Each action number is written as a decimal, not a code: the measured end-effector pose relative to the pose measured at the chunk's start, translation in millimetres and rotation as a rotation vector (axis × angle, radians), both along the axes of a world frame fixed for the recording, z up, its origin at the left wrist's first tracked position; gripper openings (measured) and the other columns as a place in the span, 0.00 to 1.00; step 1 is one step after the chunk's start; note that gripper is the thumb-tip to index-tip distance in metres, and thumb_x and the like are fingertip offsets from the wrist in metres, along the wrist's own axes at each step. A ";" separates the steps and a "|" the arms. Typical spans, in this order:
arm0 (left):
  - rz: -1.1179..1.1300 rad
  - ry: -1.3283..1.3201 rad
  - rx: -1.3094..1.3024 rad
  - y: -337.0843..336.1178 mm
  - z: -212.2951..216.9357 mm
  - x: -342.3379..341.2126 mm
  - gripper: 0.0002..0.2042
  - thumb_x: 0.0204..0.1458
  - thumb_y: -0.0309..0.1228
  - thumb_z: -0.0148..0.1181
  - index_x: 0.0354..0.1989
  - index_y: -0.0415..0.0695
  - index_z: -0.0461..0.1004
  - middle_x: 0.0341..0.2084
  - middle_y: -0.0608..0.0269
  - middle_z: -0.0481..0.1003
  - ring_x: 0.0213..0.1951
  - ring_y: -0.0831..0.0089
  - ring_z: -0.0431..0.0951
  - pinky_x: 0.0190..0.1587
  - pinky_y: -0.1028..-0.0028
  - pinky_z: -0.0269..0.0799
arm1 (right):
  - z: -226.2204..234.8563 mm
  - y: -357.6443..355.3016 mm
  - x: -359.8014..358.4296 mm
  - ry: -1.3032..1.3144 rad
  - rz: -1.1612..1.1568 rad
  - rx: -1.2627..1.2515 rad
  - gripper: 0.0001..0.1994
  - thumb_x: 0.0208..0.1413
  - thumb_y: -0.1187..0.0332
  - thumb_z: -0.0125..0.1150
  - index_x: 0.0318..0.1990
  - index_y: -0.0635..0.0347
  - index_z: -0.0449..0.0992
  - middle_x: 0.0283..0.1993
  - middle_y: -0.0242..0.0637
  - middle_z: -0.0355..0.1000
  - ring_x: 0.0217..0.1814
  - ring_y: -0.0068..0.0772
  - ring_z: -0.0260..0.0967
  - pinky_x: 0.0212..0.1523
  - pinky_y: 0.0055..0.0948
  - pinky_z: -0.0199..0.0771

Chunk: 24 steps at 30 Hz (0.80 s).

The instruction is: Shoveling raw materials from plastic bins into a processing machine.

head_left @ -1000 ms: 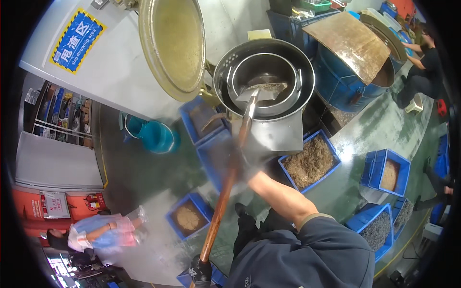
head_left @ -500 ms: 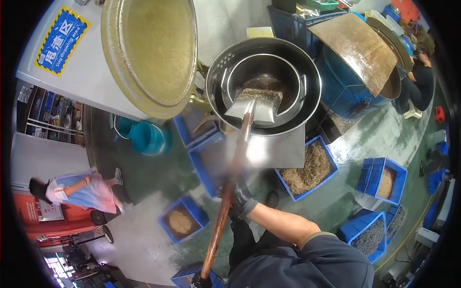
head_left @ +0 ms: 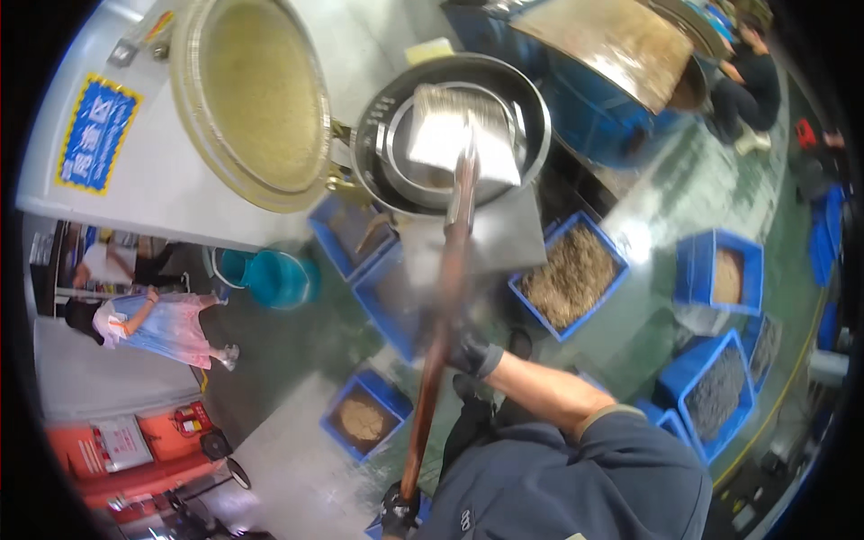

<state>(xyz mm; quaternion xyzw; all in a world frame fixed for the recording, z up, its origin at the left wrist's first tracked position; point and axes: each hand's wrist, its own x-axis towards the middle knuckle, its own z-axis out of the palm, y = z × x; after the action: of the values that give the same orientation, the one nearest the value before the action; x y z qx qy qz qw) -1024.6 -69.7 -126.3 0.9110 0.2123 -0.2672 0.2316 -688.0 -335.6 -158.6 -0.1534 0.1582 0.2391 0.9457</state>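
Grip: left hand point(head_left: 399, 511) clamped on shovel point(head_left: 441, 317), right hand point(head_left: 472, 353) seemingly likewise, blurred; blade point(head_left: 439, 135) covers more inner pot point(head_left: 401, 179) than before.

Your shovel point(head_left: 445, 310) has a broad, squared steel blade point(head_left: 445, 139), washed out by glare, its far edge duller and rough-looking, and a long reddish-brown wooden shaft point(head_left: 424, 432). It runs from near you at lower left up to the blade, slanting slightly right. Ahead of you, the blade lies across the mouth of the round, two-handled steel pot point(head_left: 420, 192), hiding much of its inside; you can't tell whether they touch.
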 end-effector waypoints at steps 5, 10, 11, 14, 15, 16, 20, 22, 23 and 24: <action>-0.144 0.163 -0.135 81.1 -47.6 -13.2 0.13 0.50 0.42 0.58 0.33 0.45 0.77 0.30 0.46 0.78 0.36 0.45 0.76 0.38 0.53 0.71 | 36.5 -34.6 -74.4 -0.061 -0.241 0.009 0.24 0.62 0.46 0.51 0.47 0.61 0.74 0.22 0.32 0.67 0.23 0.28 0.66 0.29 0.31 0.71; -0.609 -0.117 0.180 132.6 -37.9 36.5 0.08 0.47 0.37 0.60 0.30 0.47 0.77 0.26 0.51 0.78 0.29 0.51 0.78 0.31 0.57 0.72 | -30.6 -18.6 -156.2 0.293 -0.462 -0.673 0.12 0.60 0.58 0.58 0.43 0.56 0.70 0.26 0.33 0.71 0.28 0.32 0.72 0.31 0.31 0.73; -0.632 -0.131 0.242 151.9 -38.2 41.5 0.06 0.46 0.35 0.60 0.27 0.47 0.76 0.23 0.51 0.77 0.27 0.53 0.78 0.29 0.57 0.72 | -53.1 -9.3 -167.9 0.358 -0.488 -0.580 0.12 0.60 0.58 0.58 0.42 0.55 0.69 0.26 0.33 0.71 0.28 0.33 0.72 0.31 0.32 0.73; -0.876 -0.224 0.431 119.3 19.7 105.6 0.05 0.45 0.35 0.61 0.28 0.49 0.76 0.22 0.53 0.77 0.26 0.52 0.78 0.28 0.56 0.72 | -135.8 -3.3 -188.2 0.486 -0.549 -0.235 0.09 0.59 0.64 0.57 0.40 0.57 0.67 0.27 0.42 0.71 0.28 0.44 0.73 0.31 0.44 0.77; -0.975 -0.263 0.518 110.3 38.0 123.0 0.05 0.44 0.35 0.62 0.28 0.50 0.76 0.21 0.54 0.77 0.26 0.52 0.78 0.28 0.57 0.72 | -187.1 0.7 -195.7 0.446 -0.591 -0.048 0.08 0.58 0.65 0.57 0.39 0.57 0.68 0.28 0.44 0.72 0.28 0.46 0.73 0.31 0.47 0.78; -1.047 -0.300 0.576 101.9 52.7 144.2 0.05 0.43 0.35 0.62 0.28 0.50 0.76 0.22 0.54 0.76 0.27 0.53 0.78 0.28 0.57 0.72 | -209.0 11.9 -176.7 0.697 -0.696 -0.066 0.07 0.57 0.67 0.57 0.36 0.59 0.68 0.28 0.47 0.72 0.28 0.49 0.72 0.31 0.51 0.79; -1.250 -0.292 0.833 -9.1 141.5 215.8 0.07 0.40 0.33 0.63 0.29 0.50 0.75 0.23 0.57 0.76 0.28 0.56 0.79 0.27 0.57 0.71 | -232.1 35.4 -140.0 0.826 -0.621 0.143 0.07 0.58 0.67 0.56 0.40 0.57 0.69 0.35 0.46 0.72 0.31 0.49 0.73 0.34 0.49 0.79; -1.354 -0.414 0.823 -59.1 150.0 255.6 0.07 0.42 0.32 0.61 0.31 0.51 0.74 0.23 0.58 0.76 0.28 0.58 0.78 0.28 0.59 0.71 | -270.6 17.4 -124.2 0.782 -0.656 0.212 0.10 0.61 0.61 0.51 0.46 0.53 0.69 0.43 0.42 0.72 0.43 0.46 0.72 0.45 0.50 0.76; -1.363 -0.436 0.859 -70.6 159.2 269.6 0.07 0.43 0.32 0.59 0.32 0.51 0.74 0.23 0.58 0.76 0.28 0.58 0.78 0.28 0.59 0.71 | -254.2 21.2 -108.4 0.813 -0.585 0.241 0.13 0.63 0.58 0.47 0.48 0.52 0.69 0.47 0.40 0.71 0.48 0.44 0.71 0.50 0.50 0.74; -1.518 -0.513 0.838 -99.3 155.4 293.9 0.06 0.45 0.32 0.57 0.33 0.51 0.73 0.23 0.59 0.75 0.29 0.60 0.78 0.29 0.60 0.71 | -273.6 6.8 -103.4 0.842 -0.606 0.234 0.13 0.63 0.58 0.47 0.48 0.52 0.69 0.47 0.40 0.71 0.48 0.44 0.71 0.50 0.50 0.74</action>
<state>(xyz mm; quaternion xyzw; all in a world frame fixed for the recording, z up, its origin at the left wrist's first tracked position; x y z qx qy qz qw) -730.7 -168.9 29.1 0.8473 -0.4240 -0.0374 -0.3177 -791.4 -328.8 -432.2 0.1148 0.5338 0.0121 0.8377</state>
